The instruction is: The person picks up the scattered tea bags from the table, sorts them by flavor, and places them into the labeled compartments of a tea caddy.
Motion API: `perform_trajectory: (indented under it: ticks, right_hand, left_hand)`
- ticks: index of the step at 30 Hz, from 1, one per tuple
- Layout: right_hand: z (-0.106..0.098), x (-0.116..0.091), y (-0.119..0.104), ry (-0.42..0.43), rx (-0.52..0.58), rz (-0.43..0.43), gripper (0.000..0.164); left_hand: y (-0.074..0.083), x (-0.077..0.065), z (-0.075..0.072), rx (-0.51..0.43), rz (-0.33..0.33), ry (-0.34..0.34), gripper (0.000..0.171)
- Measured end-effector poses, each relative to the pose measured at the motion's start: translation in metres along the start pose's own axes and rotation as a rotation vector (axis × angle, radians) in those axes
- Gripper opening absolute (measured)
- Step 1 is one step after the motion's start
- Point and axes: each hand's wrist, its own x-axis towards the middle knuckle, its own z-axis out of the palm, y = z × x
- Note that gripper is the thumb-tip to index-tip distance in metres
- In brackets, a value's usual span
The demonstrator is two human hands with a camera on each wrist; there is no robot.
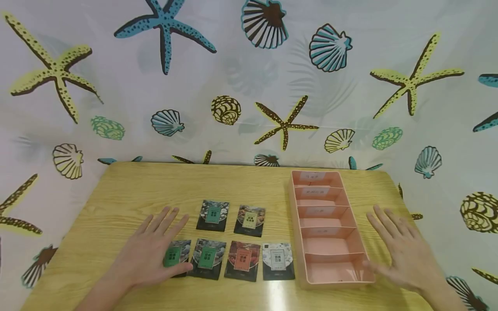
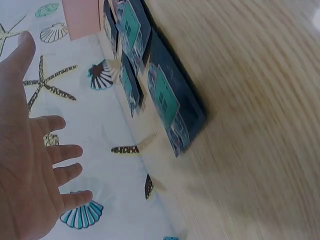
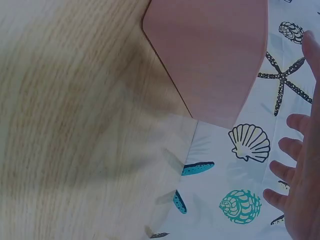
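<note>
Several small dark flat packets lie on the table, each with a coloured label. In the lower row are a green-labelled packet (image 1: 180,255), another green-labelled packet (image 1: 209,258), a red-labelled packet (image 1: 243,261) and a white-labelled packet (image 1: 278,261). Behind them lie a teal-labelled packet (image 1: 213,215) and a yellow-labelled packet (image 1: 250,220). My left hand (image 1: 149,252), fingers spread and holding nothing, partly covers the leftmost packet in the head view; the left wrist view shows it apart from the packets. On the far side of a pink divided box (image 1: 301,242), my right hand (image 1: 406,252) is likewise spread, with nothing in it.
The box has several compartments in a column, with pale labels (image 1: 312,176) on the inner walls; no packets show inside. Beneath everything is a wood-grain table (image 1: 155,181). A white cloth (image 1: 233,142) printed with shells and starfish hangs behind and at the sides.
</note>
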Motion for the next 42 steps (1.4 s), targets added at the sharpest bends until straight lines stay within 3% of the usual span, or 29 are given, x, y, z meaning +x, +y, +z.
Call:
perform_trajectory:
  ticks: [10, 17, 20, 25, 42]
  right_hand:
    - [0.014, -0.011, -0.012, -0.037, 0.014, -0.013, 0.115]
    - [0.022, -0.014, -0.018, -0.04, 0.031, -0.013, 0.109]
    - [0.024, -0.017, -0.017, -0.038, 0.021, -0.023, 0.108]
    - [0.027, -0.02, -0.017, -0.047, 0.017, -0.034, 0.111]
    - [0.031, -0.024, -0.017, -0.077, 0.002, -0.007, 0.114]
  left_hand:
    - [0.014, 0.013, 0.018, 0.007, 0.065, -0.038, 0.104]
    - [0.017, 0.016, 0.028, 0.002, 0.117, -0.046, 0.102]
    - [0.018, 0.019, 0.033, -0.017, 0.13, -0.079, 0.1]
    - [0.018, 0.024, 0.037, -0.045, 0.148, -0.129, 0.098]
    - [0.029, 0.033, 0.048, 0.015, 0.199, -0.166, 0.092]
